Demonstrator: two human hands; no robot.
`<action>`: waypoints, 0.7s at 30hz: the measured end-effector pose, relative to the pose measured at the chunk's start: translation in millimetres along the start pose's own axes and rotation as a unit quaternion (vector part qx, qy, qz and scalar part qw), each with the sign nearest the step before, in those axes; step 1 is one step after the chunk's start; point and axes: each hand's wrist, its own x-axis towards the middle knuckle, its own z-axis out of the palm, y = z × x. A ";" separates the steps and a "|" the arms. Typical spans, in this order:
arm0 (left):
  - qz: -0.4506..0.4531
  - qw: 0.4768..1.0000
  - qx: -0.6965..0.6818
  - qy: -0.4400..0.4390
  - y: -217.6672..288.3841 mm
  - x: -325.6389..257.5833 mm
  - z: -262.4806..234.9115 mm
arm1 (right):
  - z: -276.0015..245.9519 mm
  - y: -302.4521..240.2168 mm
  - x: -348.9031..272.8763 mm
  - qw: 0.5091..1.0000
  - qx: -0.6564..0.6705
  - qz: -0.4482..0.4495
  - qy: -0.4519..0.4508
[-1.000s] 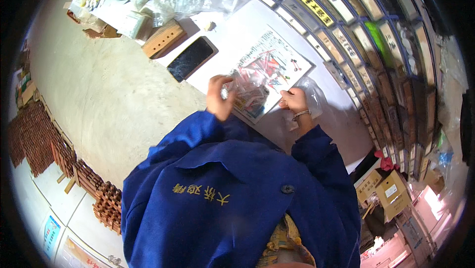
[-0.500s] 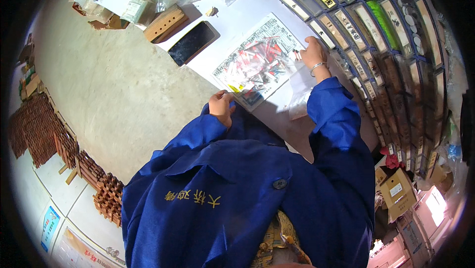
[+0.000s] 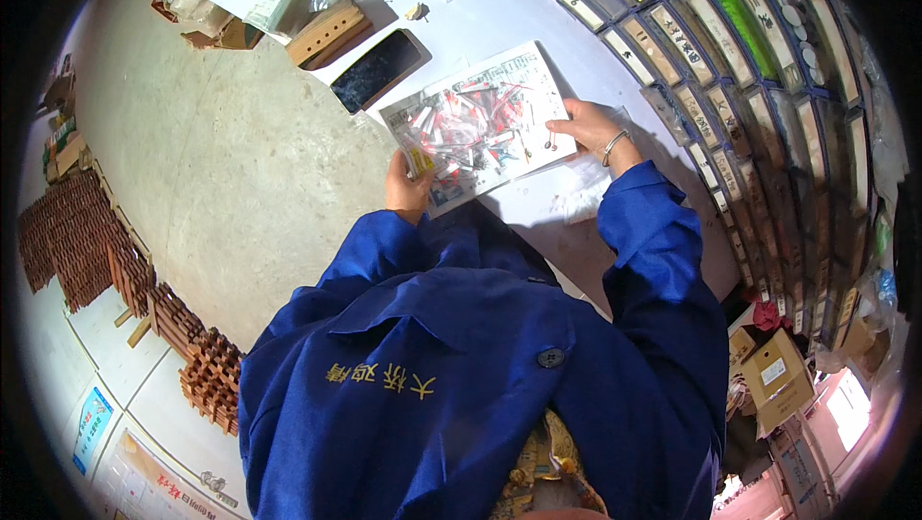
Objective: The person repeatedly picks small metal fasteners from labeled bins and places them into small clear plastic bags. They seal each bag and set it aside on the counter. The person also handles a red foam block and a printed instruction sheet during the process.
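Observation:
Both hands grip a clear flat bag (image 3: 471,131) over the white table. Its contents are many small red, white and grey pieces on a printed sheet, with a yellow bit near the left end. My left hand (image 3: 408,186) is closed on the lower left corner, thumb on top. On the right edge, my right hand (image 3: 586,124) pinches the bag, its thumb over the front. A few small dark-tipped pieces show by that thumb. Beneath the right side, another clear plastic bag (image 3: 588,192) lies on the table.
A black phone (image 3: 375,71) and a wooden block with holes (image 3: 328,32) lie beyond the bag, near plastic packets (image 3: 274,9). To the right rises a rack of labelled compartments (image 3: 711,49). Stacked brown wooden pieces (image 3: 86,241) stand far left. An open carton (image 3: 771,376) sits at lower right.
The bag has turned clockwise and now appears lifted and tilted in both hands. My left hand has moved up and left onto its corner; my right hand has come nearer and grips the edge.

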 end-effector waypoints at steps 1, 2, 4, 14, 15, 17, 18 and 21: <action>0.051 0.999 -0.009 -0.011 -0.6 0.0 -3.3 | 6.0 2.9 -3.4 1.000 0.010 -0.001 0.009; 0.014 0.998 -0.056 -0.030 -0.2 1.9 -7.0 | 11.9 6.3 -6.0 1.000 0.026 -0.007 0.011; -0.021 0.985 -0.162 -0.061 0.4 9.0 -16.1 | 20.6 14.1 -6.8 0.998 0.052 -0.016 0.010; -0.073 0.952 -0.253 -0.156 49.2 17.5 -66.5 | 36.0 49.9 -51.9 0.959 0.239 -0.149 -0.041; -0.062 0.954 -0.239 -0.168 61.4 16.7 -77.1 | 37.4 48.6 -60.3 0.948 0.253 -0.185 -0.044; -0.073 0.957 -0.172 -0.223 87.9 16.1 -105.6 | 38.6 43.6 -81.8 0.951 0.237 -0.192 -0.048; -0.045 0.936 -0.212 -0.277 101.7 15.2 -120.6 | 41.6 40.7 -95.4 0.946 0.246 -0.206 -0.048; -0.111 0.868 -0.332 -0.351 131.6 24.0 -130.4 | 54.1 28.3 -140.4 0.940 0.274 -0.204 -0.022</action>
